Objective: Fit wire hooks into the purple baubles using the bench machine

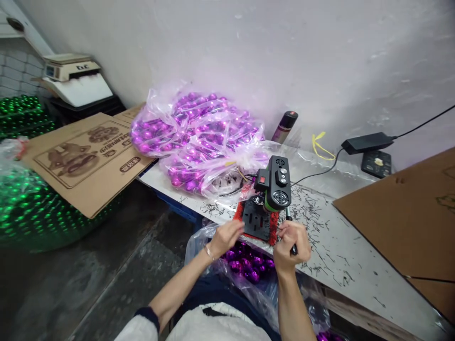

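A small black press machine with a red switch stands near the table's front edge, its slotted base plate lying over a red mat. My right hand is closed around the machine's black lever handle. Left of the base plate is my left hand, fingers pressed together; whatever they may hold is too small to make out. Below both hands, an open clear bag holds shiny purple balls.
Bags of purple balls lie behind the machine, beside a spray can. Black bits litter the table. Cardboard and green balls are left; a power adapter and more cardboard are right.
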Available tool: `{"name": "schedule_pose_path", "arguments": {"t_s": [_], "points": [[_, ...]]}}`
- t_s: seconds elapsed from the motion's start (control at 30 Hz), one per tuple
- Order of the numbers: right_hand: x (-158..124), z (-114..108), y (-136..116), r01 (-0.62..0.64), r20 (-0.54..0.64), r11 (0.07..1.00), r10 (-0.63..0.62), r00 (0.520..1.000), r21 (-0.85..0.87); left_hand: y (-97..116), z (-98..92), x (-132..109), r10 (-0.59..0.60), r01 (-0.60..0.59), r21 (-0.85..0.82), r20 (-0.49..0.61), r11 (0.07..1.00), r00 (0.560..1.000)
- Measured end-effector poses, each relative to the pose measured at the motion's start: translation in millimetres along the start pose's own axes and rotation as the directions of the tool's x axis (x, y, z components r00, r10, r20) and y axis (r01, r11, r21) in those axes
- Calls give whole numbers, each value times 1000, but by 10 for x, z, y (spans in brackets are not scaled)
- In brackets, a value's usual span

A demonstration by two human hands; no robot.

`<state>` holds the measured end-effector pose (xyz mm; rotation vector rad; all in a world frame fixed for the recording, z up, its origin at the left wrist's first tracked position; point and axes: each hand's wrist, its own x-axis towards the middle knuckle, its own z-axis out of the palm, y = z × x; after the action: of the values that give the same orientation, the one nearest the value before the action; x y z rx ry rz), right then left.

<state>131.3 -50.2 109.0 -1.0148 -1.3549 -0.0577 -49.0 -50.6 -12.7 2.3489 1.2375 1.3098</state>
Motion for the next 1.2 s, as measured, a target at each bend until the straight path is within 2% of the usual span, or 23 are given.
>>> {"name": "schedule_pose_path", "arguments": {"t_s": [0.1, 0.2, 0.3, 0.4, 0.53, 0.6, 0.63, 0.67, 0.73, 0.77, 0.83, 0.93, 1.03, 1.13, 1.2], "points": [[7, -15, 1, -2, 0, 1000, 2, 1000, 9, -450, -127, 906, -182, 191, 61, -133, 980, 974], [-4, -29, 4, 14, 29, 1000, -14, 999, 8, -921, -228, 1617, -406, 426, 92, -176, 900, 897], [-29, -32, 11, 21, 42, 1000, -21, 999, 10, -1216, -269, 1973, -489, 504, 95, -144, 858, 860], [-47, -30, 21, 16, 32, 1000, -16, 999, 12, -1280, -302, 2080, -488, 493, 59, -81, 868, 869], [-57, -34, 40, 44, 55, 999, -44, 998, 6, -1120, -412, 2019, -497, 497, -50, 11, 866, 868], [-60, -35, 43, 42, 57, 999, -42, 998, 5, -977, -470, 1893, -541, 541, -145, 39, 829, 840], [-60, -33, 41, 34, 52, 999, -34, 998, 4, -894, -492, 1804, -585, 583, -229, 65, 780, 808], [-57, -30, 35, 23, 47, 1000, -23, 999, 4, -805, -511, 1699, -636, 630, -334, 107, 701, 764], [-36, -24, 16, 5, 39, 1000, -5, 999, 2, -616, -536, 1458, -709, 695, -547, 240, 466, 664], [-16, -21, 3, 1, 38, 1000, -1, 999, 1, -520, -543, 1330, -714, 702, -620, 308, 350, 628], [39, -17, -26, 1, 35, 1000, -1, 999, -2, -337, -546, 1087, -681, 683, -710, 415, 172, 603], [133, -15, -67, 5, 30, 1000, -5, 1000, 0, -125, -488, 806, -632, 631, -775, 471, 37, 615], [195, -17, -88, 2, 33, 1000, -2, 999, -6, -15, -311, 654, -670, 605, -795, 426, 43, 608], [217, -24, -90, 13, 45, 1000, -13, 999, -17, 21, -47, 597, -744, 614, -772, 312, 165, 591], [221, -31, -88, 23, 51, 1000, -22, 998, -14, 33, 117, 583, -741, 622, -736, 256, 266, 620]]}}
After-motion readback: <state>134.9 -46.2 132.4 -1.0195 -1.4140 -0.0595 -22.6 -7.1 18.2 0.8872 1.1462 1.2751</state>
